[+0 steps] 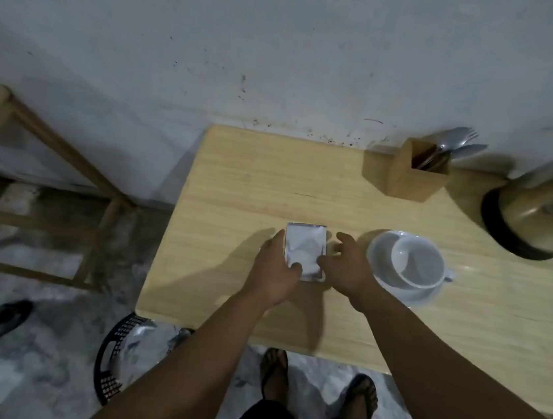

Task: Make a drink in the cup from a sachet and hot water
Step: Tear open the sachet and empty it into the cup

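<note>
Seen from the head camera, a white cup (pixel 415 261) stands on a white saucer (pixel 394 284) on a pale wooden table (pixel 237 177). The cup looks empty, its inside plain and glossy, with a small handle on the side away from the hands.

Just to the left of the cup, both hands meet on a small box (pixel 305 250) that stands on the table. The box is open at the top, and inside it shows pale, crumpled-looking contents, probably sachets, though the blur makes that hard to tell. The left hand (pixel 277 268) clasps the box's left side, thumb laid over its near edge. The right hand (pixel 347 269) sits between box and cup, fingers half spread, fingertips at the box's right side; whether they grip it cannot be told.

Behind the cup, towards the wall, a wooden holder (pixel 416 177) carries a fork and spoons. To the right of the cup and further back stands a metal kettle (pixel 542 219) with a dark base, cut off by the picture's edge.
</note>
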